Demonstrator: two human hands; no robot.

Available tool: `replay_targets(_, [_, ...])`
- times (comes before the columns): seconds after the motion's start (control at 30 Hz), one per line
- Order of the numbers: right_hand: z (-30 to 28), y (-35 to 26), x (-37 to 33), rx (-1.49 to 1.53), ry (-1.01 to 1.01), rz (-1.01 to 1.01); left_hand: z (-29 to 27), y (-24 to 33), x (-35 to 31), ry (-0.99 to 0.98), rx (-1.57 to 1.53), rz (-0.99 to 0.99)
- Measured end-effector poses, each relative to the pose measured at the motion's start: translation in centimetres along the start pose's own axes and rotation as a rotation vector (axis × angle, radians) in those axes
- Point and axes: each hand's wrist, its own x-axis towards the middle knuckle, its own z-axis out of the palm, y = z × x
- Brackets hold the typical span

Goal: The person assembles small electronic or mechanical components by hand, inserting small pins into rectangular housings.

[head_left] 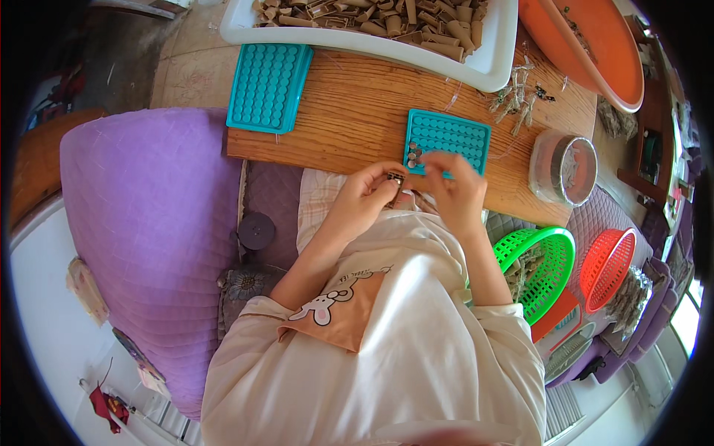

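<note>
My left hand [363, 199] is closed around a small dark piece with metallic glints [396, 179], held over my lap at the table's front edge. My right hand [457, 187] has its fingers pinched together over the near left corner of a teal tray [468, 132]. Whatever sits between those fingertips is too small or blurred to make out. Rows of round hollows fill this tray. Several small round silvery pieces [413, 154] lie at its left end, right beside my right fingertips.
Another teal tray, apparently stacked [269, 88], stands on the wooden table [349, 97] at left. Behind are a white tub [357, 39] of brown tube pieces and an orange basin [595, 44]. A clear round container [547, 165] sits at right, above green [561, 271] and red baskets [606, 271].
</note>
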Motion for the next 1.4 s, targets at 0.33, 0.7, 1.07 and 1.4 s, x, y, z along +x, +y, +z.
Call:
replay_targets(0.33, [1.9,1.1,2.3,-0.423,-0.125,-0.109,-0.2,1.8,-0.1,0.06,0.002,0.05])
replay_targets(0.7, [1.6,-1.9,0.3,0.03,0.035,-0.152,-0.5,1.1,0.5,-0.021,0.046,0.086])
replay_targets(1.07, [-2.5,-2.8,3.5,-0.112,-0.478,0.16,0.7,1.9,0.3,-0.136,0.822,0.252])
replay_targets(1.4, [-6.4,-6.2,12.9,-0.005,-0.526,-0.11,1.2,2.8,0.1,-0.335,0.187,0.001])
